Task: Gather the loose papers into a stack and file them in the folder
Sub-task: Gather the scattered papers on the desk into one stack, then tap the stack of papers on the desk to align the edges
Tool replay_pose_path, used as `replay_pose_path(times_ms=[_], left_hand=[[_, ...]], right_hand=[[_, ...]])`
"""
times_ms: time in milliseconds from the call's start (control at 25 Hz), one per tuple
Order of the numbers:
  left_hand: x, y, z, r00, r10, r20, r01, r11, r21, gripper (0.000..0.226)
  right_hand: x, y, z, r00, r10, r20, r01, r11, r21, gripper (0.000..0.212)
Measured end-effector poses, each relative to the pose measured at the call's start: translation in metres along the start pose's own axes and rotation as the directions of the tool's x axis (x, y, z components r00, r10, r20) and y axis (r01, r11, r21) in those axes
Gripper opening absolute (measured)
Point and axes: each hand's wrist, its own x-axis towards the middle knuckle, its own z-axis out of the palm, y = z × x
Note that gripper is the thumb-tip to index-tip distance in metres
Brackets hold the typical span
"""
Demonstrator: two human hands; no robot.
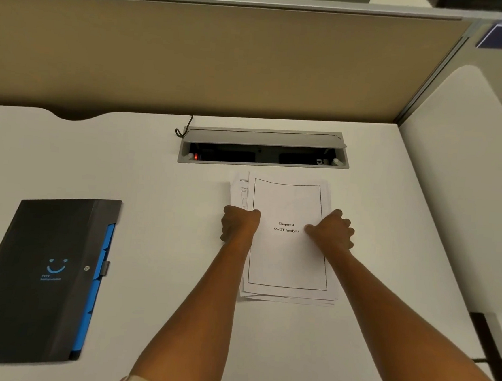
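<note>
A pile of white papers (286, 259) lies in the middle of the desk, its top sheet reading "Chapter 4 SWOT Analysis". Some lower sheets stick out at the upper left and along the near edge. My left hand (239, 224) grips the pile's left edge with curled fingers. My right hand (332, 231) holds the right edge, thumb on the top sheet. A closed black folder (41, 279) with blue tabs and a smiley mark lies at the left, apart from the papers.
A grey cable box (263, 147) with its lid raised is set into the white desk (167, 213) just behind the papers, with a thin cord beside it. A tan partition (194, 59) walls off the back. The desk's right edge meets a pale panel and dark cables.
</note>
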Motion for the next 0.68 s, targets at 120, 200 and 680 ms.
replay_pose_path(times_ms=[120,200,680], left_hand=[[0.004,0.001,-0.002,1.0,0.009,0.017,-0.01,1.0,0.026,0.027],[0.006,0.001,-0.004,1.0,-0.002,0.017,0.0,0.996,0.086,0.028],[0.003,-0.012,-0.008,0.987,0.129,0.097,-0.117,0.986,-0.115,0.046]], right_hand=[[0.002,0.004,0.001,1.0,0.02,0.012,-0.02,0.999,0.046,0.068],[0.001,0.004,0.001,0.999,0.033,0.018,-0.034,0.996,0.078,0.069],[0.002,0.02,-0.01,0.993,-0.081,0.082,0.059,0.969,0.241,0.026]])
